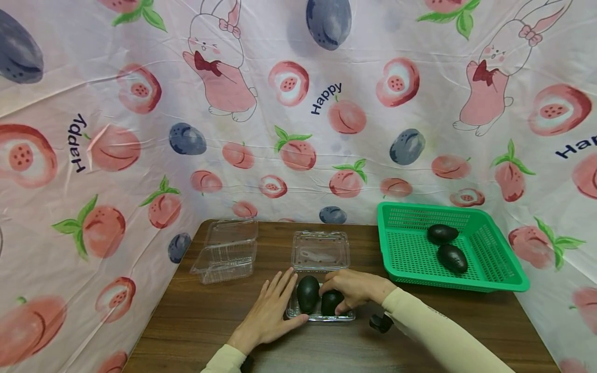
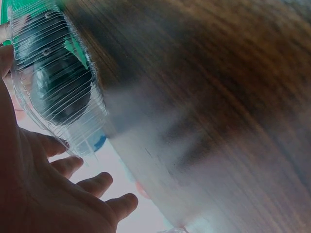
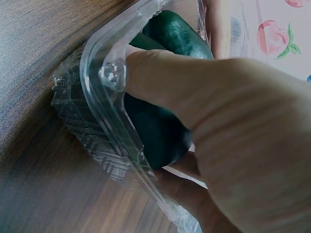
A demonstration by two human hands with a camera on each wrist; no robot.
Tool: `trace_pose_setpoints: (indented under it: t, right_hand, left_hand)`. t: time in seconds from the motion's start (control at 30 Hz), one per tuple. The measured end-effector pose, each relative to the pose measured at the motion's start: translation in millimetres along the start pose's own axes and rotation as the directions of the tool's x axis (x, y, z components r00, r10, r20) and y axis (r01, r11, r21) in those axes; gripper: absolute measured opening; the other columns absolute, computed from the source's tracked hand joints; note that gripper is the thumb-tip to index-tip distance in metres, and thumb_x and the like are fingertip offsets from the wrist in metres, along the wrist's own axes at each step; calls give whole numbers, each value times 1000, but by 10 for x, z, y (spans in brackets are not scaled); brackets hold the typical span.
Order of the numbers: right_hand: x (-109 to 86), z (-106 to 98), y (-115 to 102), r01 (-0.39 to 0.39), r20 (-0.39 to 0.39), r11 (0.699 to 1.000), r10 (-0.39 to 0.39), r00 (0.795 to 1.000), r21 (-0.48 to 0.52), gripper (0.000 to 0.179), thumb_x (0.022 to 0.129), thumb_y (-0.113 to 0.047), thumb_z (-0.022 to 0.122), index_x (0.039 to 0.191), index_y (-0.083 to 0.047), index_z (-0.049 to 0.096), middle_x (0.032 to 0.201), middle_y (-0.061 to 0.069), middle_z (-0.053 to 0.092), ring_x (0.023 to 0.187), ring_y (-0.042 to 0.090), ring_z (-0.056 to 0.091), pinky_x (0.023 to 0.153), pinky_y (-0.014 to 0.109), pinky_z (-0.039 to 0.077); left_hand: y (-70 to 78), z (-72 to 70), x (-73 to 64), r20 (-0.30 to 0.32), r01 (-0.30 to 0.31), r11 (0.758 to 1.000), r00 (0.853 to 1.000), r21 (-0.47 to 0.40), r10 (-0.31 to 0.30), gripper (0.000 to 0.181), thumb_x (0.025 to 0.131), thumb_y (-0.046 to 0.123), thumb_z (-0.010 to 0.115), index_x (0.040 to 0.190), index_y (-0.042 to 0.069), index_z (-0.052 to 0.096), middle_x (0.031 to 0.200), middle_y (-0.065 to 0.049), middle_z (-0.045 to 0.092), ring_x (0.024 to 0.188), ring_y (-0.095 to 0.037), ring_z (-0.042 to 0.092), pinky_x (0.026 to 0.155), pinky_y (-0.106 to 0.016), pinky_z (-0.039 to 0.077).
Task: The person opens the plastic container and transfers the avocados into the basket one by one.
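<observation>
Two dark green avocados lie side by side in a clear plastic clamshell box (image 1: 317, 318) whose lid (image 1: 321, 249) is folded back. My right hand (image 1: 356, 287) grips the right avocado (image 1: 330, 302) inside the box; the right wrist view shows thumb and fingers around this avocado (image 3: 155, 131). Beside it is the left avocado (image 1: 308, 294). My left hand (image 1: 269, 313) rests along the box's left side, fingers extended, thumb at the front rim. In the left wrist view, both avocados show through the ribbed wall (image 2: 60, 90).
A green plastic basket (image 1: 389, 248) at the back right holds two more avocados, one (image 1: 442, 234) behind the other (image 1: 452, 258). Another open clear box (image 1: 228, 254) stands at the back left of the wooden table (image 1: 186, 316). A fruit-print cloth (image 1: 261, 145) hangs behind.
</observation>
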State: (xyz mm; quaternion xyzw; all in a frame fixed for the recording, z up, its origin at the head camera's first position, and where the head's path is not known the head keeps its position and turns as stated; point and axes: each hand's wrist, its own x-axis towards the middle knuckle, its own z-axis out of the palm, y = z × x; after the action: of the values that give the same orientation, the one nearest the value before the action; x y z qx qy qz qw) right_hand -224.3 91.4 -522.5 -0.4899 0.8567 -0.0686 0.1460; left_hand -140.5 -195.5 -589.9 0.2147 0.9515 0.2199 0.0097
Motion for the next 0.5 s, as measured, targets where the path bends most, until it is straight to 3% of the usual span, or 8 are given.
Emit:
trace_pose_setpoints:
  t: [0.5]
  right_hand:
    - [-44, -7, 35, 29, -72, 998, -26, 997, 49, 54, 90, -30, 99, 139, -18, 80, 139, 0, 76, 126, 14, 73, 108, 33, 64]
  left_hand:
    - [-25, 38, 4, -11, -6, 1000, 1000, 1, 6, 107, 104, 75, 65, 180, 10, 28, 191, -11, 20, 175, -50, 23, 134, -81, 25]
